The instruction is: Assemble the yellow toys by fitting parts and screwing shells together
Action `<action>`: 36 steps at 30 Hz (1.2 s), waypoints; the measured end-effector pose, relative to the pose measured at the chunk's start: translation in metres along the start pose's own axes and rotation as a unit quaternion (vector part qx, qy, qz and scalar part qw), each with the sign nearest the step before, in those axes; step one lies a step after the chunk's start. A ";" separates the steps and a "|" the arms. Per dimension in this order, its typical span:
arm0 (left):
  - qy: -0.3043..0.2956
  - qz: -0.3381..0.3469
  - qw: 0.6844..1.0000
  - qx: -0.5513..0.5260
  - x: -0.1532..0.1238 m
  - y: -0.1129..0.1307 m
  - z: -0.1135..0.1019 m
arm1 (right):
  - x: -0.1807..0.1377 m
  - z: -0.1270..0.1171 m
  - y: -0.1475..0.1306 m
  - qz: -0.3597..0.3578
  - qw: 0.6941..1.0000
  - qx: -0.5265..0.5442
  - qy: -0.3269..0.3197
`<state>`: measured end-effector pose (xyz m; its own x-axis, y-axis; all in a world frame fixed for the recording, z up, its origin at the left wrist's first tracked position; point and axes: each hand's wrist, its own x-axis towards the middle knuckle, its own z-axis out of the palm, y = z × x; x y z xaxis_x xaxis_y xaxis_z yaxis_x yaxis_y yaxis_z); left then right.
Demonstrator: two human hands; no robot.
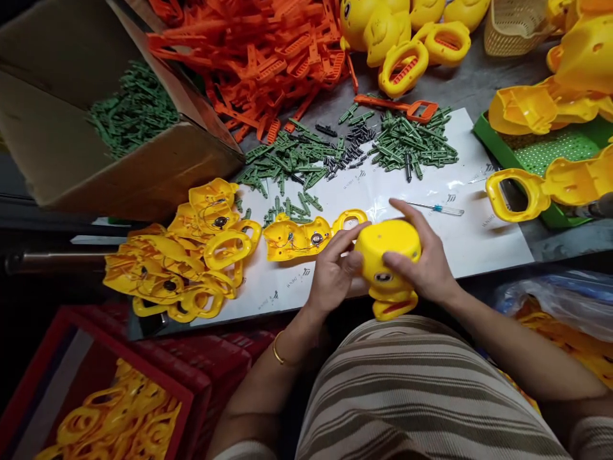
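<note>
Close to my body, a yellow plastic duck toy (390, 240) is held between both hands, its flat end up and a printed eye facing me. My left hand (334, 271) presses its fingers and thumb against the toy's left side. My right hand (428, 260) grips the other side, thumb across the front and index finger stretched out beyond it. Just left of the toy, an open yellow shell half (297, 240) lies on the white paper with wires and a round metal part inside. A screwdriver (443, 209) rests to the right, beyond my right hand.
Green plastic parts (416, 144) and small black pieces (352, 145) lie behind. Orange parts (287, 57) are heaped at the back. Yellow shells (177, 262) pile up on the left, near a cardboard box (110, 185). A green basket (550, 160) stands right; a red crate (191, 383) sits below.
</note>
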<state>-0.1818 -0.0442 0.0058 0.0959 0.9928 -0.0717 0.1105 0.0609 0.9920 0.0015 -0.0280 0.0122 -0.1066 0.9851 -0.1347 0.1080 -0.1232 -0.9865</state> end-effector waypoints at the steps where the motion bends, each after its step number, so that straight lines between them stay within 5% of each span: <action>1: -0.014 -0.028 0.998 -0.055 0.002 -0.003 0.003 | 0.008 -0.002 0.001 0.014 0.999 0.018 0.022; 6: -0.100 -0.149 0.976 -0.124 -0.001 -0.020 0.029 | 0.047 0.000 0.002 0.045 0.995 0.079 0.049; 11: -0.019 -0.180 0.967 -0.181 -0.002 -0.023 0.032 | 0.060 -0.001 0.004 0.045 0.995 0.088 -0.031; 17: 0.141 -0.215 0.915 -0.312 0.025 -0.013 0.021 | 0.017 -0.002 0.017 0.038 0.985 -0.116 -0.123; 21: 0.195 -0.113 0.953 -0.202 0.025 -0.012 0.033 | 0.011 0.008 0.021 0.002 0.976 -0.214 -0.041; 23: 0.173 -0.077 0.973 -0.133 0.018 -0.016 0.038 | 0.017 0.011 0.019 -0.026 0.973 -0.231 0.005; 30: 0.141 -0.101 0.982 -0.071 0.036 -0.024 0.030 | 0.047 0.011 0.016 -0.098 0.975 -0.199 0.026; 33: 0.070 -0.116 0.985 -0.109 0.045 -0.013 0.026 | 0.087 -0.002 0.004 -0.116 0.969 -0.205 0.074; 36: 0.079 -0.118 0.982 -0.128 0.041 -0.008 0.028 | 0.154 -0.029 -0.023 -0.116 0.956 -0.216 0.162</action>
<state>-0.1512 -0.0072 -0.0083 -0.0596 0.9501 -0.3060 -0.1426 0.2953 0.9447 0.0117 0.1298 0.0168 0.1276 0.9737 0.1885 0.5238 0.0952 -0.8465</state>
